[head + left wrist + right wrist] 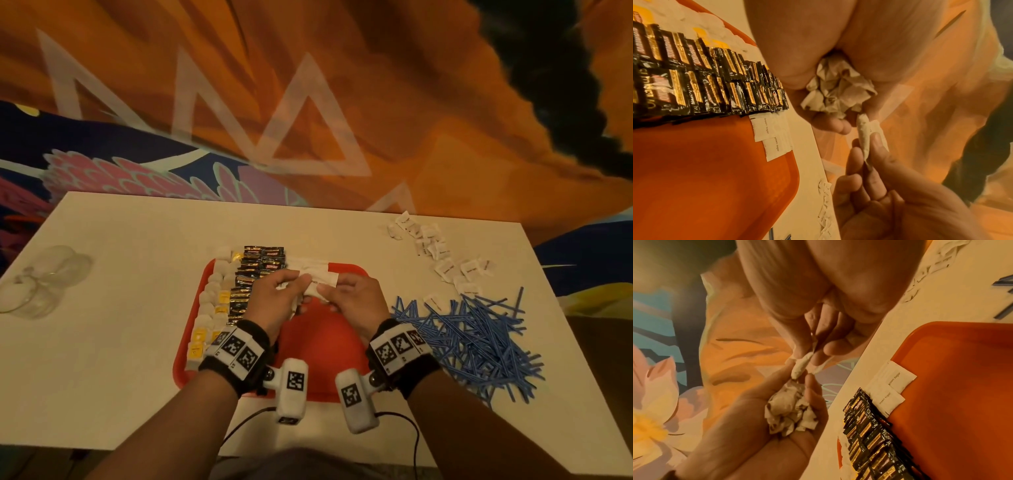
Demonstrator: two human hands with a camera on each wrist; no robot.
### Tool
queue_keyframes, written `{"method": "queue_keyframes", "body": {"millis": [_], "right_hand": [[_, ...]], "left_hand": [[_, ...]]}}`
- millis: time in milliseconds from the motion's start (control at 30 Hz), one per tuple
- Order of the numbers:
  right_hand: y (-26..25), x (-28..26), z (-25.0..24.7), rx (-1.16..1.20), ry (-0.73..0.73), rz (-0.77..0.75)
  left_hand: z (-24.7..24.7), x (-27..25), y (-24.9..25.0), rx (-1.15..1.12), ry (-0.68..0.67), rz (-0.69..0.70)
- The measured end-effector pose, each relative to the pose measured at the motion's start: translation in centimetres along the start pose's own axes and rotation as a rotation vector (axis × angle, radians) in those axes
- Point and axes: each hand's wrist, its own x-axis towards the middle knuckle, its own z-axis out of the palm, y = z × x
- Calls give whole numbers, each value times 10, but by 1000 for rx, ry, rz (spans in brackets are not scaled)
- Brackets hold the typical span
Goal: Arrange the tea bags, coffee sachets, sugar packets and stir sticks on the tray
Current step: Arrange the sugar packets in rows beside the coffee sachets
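Sugar packets (838, 91) bunch in the left hand's (274, 301) curled grip; right hand (352, 301) pinches one packet (865, 139).

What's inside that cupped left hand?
The left hand cups a bunch of white sugar packets. The right hand pinches one packet above the bunch. How many packets lie deeper in the palm is hidden.

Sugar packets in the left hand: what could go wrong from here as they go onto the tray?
The left hand cups a loose bunch of sugar packets while the right hand pinches one packet; the bunch could spill onto the red tray. Setting packets down beside the coffee sachets might nudge that overlapped row. More packets and the blue stir sticks lie off the tray, where a wrist could scatter them.
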Motion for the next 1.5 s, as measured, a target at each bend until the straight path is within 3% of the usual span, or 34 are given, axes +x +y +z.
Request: {"method": "queue_keyframes", "body": {"millis": [367,567,700,833,1000,1133,1300,1400,1500], "right_hand": [[10,15,7,23,1,11],[14,24,6,79,18,61],[17,27,8,61,-4,77],[15,27,11,39,9,-26],[16,27,12,-75,-106,-169],[21,34,12,-53,-94,-125],[34,43,14,54,26,-18],[41,50,13,70,-33,181],[51,57,15,-21,-84,215]], "left_hand": [[-5,9,-2,-50,133,-67],[-21,9,-6,173,53,184],[-29,12,-9,290,-77,238],[-28,18,-7,323,-68,216],[-31,25,-8,309,-44,193],[-35,34,-13,361,-55,210],[-37,45,-22,398,-70,196],[-41,53,-29,436,-84,191],[-44,59,-35,508,-102,177]]}}
